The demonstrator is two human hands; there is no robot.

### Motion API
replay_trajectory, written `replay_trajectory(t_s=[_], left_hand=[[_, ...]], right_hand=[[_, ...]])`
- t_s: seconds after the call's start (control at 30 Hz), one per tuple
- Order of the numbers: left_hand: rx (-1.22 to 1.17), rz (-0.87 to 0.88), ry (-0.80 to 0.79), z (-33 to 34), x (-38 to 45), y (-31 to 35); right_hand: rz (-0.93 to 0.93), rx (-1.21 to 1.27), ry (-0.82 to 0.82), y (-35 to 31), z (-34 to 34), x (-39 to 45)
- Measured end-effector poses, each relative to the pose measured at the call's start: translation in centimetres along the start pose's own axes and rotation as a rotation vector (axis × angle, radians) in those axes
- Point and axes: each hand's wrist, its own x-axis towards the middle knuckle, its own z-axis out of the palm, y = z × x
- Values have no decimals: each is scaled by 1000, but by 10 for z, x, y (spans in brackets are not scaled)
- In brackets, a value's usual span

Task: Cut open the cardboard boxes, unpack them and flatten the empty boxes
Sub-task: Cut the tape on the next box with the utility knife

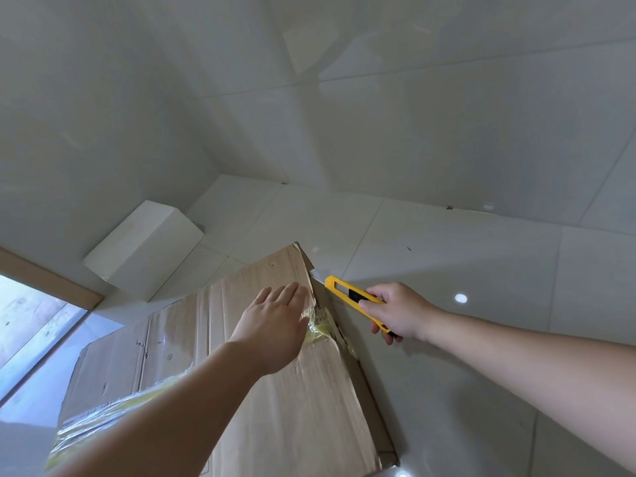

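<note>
1. The left hand point(275, 325) lies flat on top of the cardboard box point(268, 390), fingers straight and together, holding nothing — their tips reach the box's right edge.
2. The right hand point(399, 313) curls around a yellow utility knife point(347, 294), whose front end points at the box edge just past the left fingertips.
3. Yellowish tape point(318, 327) crosses the box beside the left hand — crumpled at the edge.
4. A white block point(144, 249) stands on the tiled floor point(447, 263) beyond the fingers.
</note>
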Motion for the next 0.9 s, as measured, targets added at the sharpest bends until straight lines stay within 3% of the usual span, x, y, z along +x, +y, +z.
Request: replay_trajectory(t_s=[0.33, 0.9], left_hand=[[-44, -71, 26, -6, -1, -4], [-64, -27, 9, -10, 0, 2]], right_hand=[[38, -45, -79, -9, -9, -9], [102, -121, -205, -6, -35, -17]])
